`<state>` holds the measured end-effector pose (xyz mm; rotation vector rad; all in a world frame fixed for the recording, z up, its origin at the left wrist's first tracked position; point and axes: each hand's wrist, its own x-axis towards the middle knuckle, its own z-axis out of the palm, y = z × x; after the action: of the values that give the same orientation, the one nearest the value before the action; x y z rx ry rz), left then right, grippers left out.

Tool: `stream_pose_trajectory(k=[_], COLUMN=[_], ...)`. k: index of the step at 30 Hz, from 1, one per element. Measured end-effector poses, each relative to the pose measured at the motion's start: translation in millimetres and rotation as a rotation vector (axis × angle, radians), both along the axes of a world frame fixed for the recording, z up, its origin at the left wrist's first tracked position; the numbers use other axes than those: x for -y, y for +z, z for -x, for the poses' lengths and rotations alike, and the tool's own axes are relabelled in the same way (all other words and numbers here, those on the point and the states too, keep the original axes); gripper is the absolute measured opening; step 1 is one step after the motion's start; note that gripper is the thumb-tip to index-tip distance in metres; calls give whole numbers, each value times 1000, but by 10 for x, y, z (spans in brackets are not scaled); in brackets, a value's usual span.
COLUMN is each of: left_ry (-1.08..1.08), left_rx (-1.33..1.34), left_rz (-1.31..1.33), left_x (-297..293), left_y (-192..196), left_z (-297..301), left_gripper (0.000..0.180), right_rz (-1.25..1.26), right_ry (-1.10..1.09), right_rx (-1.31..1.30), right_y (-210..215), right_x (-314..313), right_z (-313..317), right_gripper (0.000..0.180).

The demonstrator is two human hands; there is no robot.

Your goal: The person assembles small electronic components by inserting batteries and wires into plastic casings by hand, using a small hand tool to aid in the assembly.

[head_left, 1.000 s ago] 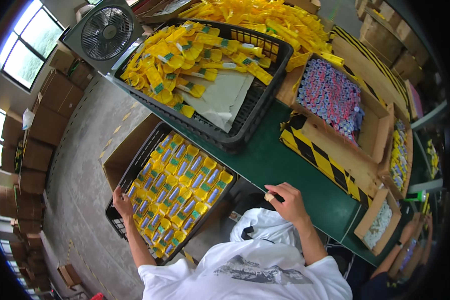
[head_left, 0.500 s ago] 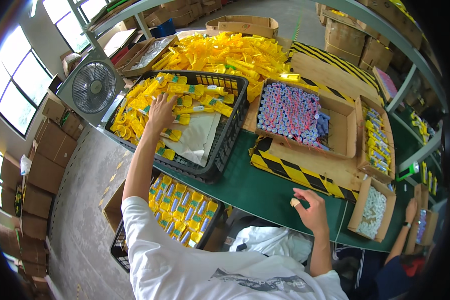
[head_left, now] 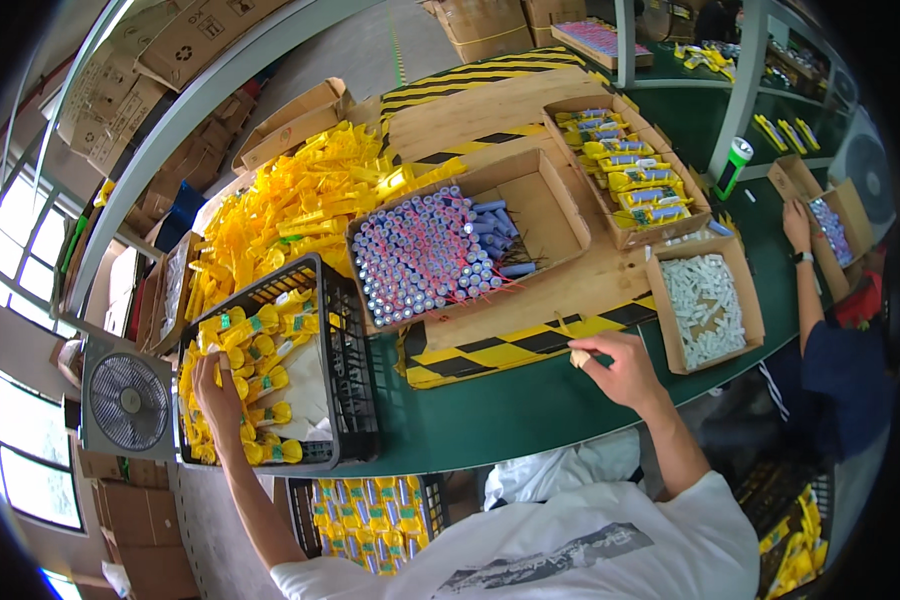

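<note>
Since the frame half a second back, my left hand (head_left: pixel 215 392) has stayed inside the black plastic crate (head_left: pixel 355 395), but the view has swung right, so the crate now sits at lower left and the bench fills the centre. That hand lies among the yellow packaged pieces (head_left: pixel 260 345), fingers curled down onto them; I cannot tell whether it has closed on one. I read this as picking still in progress, with nothing lifted clear. A white sheet (head_left: pixel 305 400) lies in the crate just beside the hand.

My right hand (head_left: pixel 625 368) rests at the edge of the green bench (head_left: pixel 510 410), thumb and fingers pinching a small pale part (head_left: pixel 578 357) beside the yellow-and-black striped board (head_left: pixel 490 345).

Outward from there: an open carton of upright purple cylindrical cells (head_left: pixel 425 255) stands on the board, a smaller box of white parts (head_left: pixel 705 305) is near the right hand, and a loose heap of yellow pieces (head_left: pixel 300 205) lies behind the crate. A fan (head_left: pixel 128 402) stands left of the crate. At far right, another person's hand (head_left: pixel 796 222) reaches toward a separate box.
</note>
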<state>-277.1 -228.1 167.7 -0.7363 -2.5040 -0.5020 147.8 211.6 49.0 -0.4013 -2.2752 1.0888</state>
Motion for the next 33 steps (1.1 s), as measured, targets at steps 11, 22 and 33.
stream_pose_trajectory(k=[11, 22, 33], left_ry=[-858, -789, -710], left_rx=[338, 438, 477], left_rz=[-448, -168, 41], left_x=[-1849, -1701, -2566], left_y=[-1129, -1649, -1623], left_z=[-2832, -2660, -2917], left_gripper=[40, 34, 30], right_rz=[-363, 972, 1656], right_ry=[155, 91, 294], right_rx=[106, -430, -615], right_y=[-261, -90, -1114], right_x=[-1083, -465, 333], right_z=[2608, 706, -545], right_gripper=[34, 28, 39])
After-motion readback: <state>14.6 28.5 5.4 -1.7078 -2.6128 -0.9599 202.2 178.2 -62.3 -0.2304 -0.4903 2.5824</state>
